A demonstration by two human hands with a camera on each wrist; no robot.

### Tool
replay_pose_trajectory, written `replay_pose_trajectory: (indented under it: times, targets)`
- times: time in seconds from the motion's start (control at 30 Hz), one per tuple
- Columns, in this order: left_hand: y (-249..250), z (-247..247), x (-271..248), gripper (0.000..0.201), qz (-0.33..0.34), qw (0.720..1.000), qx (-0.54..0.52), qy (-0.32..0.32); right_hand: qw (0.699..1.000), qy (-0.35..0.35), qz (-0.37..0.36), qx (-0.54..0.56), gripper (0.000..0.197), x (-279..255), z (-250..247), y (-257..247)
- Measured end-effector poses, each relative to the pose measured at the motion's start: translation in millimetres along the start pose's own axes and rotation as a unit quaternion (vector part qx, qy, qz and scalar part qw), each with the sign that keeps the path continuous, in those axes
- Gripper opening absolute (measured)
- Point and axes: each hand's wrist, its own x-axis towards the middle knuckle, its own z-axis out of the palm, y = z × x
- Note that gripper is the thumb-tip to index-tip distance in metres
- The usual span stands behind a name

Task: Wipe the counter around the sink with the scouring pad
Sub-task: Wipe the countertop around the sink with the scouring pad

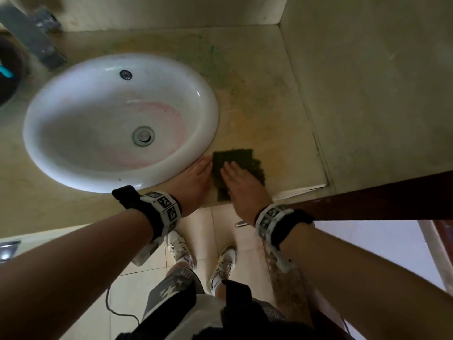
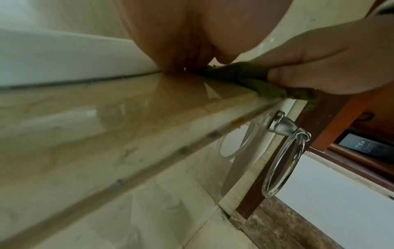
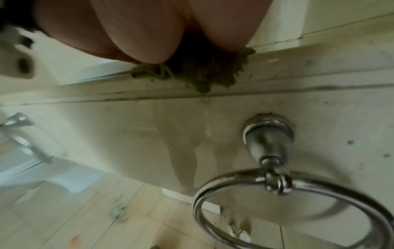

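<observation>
A dark green scouring pad [image 1: 241, 159] lies on the beige counter [image 1: 277, 119], just right of the white oval sink [image 1: 73, 148] and near the front edge. My right hand [image 1: 241, 181] lies flat on the pad with straight fingers pressing it down. My left hand [image 1: 197, 176] rests flat on the counter between the sink rim and the pad's left edge, holding nothing. From the left wrist view the pad [image 2: 245, 75] shows at the counter's edge under the right hand [image 2: 319, 67]. The right wrist view has the frayed pad [image 3: 192, 74] beneath the palm.
Green specks [image 1: 215, 67] mark the counter behind the pad. A tiled wall [image 1: 367, 94] closes the right side, with a wooden door frame [image 1: 380, 200] below it. A grey tap [image 1: 31, 38] stands at the back left. A chrome towel ring [image 3: 277, 193] hangs under the front edge.
</observation>
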Motion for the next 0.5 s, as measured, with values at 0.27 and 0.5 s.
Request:
replay_pose_trajectory:
  times: [0.27,0.5]
  targets:
    - [-4.0,1.5,-1.9,0.061,-0.015,1.000,-0.019,-0.013,0.974,-0.087,-0.016,0.207,0.032,-74.2,-16.2,-15.3]
    - [-1.2,-5.3,1.0,0.054,-0.023,0.999,-0.040,-0.015,0.879,-0.015,0.177,0.443,0.025,-38.6,-55.1,20.8]
